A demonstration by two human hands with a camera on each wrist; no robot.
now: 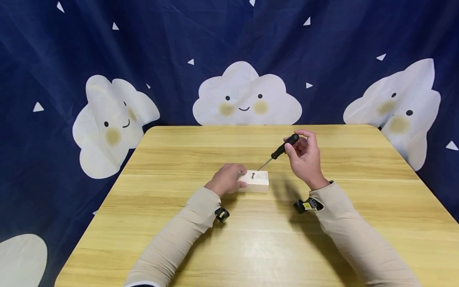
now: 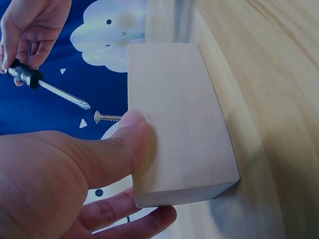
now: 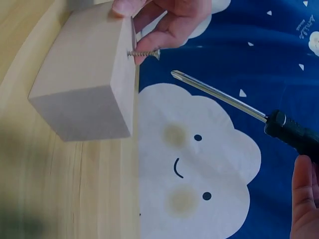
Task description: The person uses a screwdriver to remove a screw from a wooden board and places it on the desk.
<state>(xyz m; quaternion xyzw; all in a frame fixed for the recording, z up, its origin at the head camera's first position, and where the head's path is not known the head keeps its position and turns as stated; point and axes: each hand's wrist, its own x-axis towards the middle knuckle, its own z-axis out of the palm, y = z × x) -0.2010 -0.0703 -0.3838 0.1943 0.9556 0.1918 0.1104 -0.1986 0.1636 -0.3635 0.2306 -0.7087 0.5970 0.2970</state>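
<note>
A pale wooden block [image 1: 256, 184] lies on the table, with a screw [image 1: 253, 175] standing partway out of its top face. My left hand [image 1: 228, 179] grips the block's left end, the thumb [image 2: 130, 137] on the near side and fingers on the far side. My right hand [image 1: 305, 157] holds a black-handled screwdriver [image 1: 281, 149] by its handle, tilted down toward the block. In the right wrist view the screwdriver's cross tip [image 3: 178, 74] is apart from the screw head [image 3: 156, 54], a short gap between them.
The light wooden table [image 1: 172, 159] spreads around the block on all sides. Behind it hangs a dark blue curtain [image 1: 172, 40] printed with white clouds and triangles. Each wrist carries a small black camera mount, one [image 1: 222, 215] on the left and another [image 1: 308, 205] on the right.
</note>
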